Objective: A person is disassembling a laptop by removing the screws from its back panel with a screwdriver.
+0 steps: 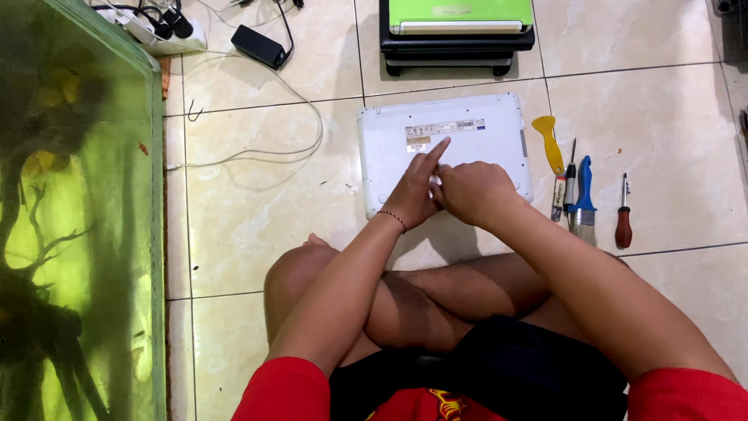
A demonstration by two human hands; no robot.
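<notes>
White laptop [467, 132] under both hands [444, 191], tools [580, 195] just beside.

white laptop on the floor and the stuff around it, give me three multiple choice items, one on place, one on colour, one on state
1. Where do the hand tools lie?
A. right of the white laptop
B. on the stacked laptops
C. inside the aquarium

2. What colour is the top laptop of the stack?
A. red
B. green
C. blue

3. How does the white laptop lie?
A. open, screen up
B. standing on edge
C. closed, underside up

A: the yellow pry tool and screwdrivers lie right of the white laptop.
B: the top laptop is green.
C: its labelled underside faces up under the left hand and right hand.
</notes>
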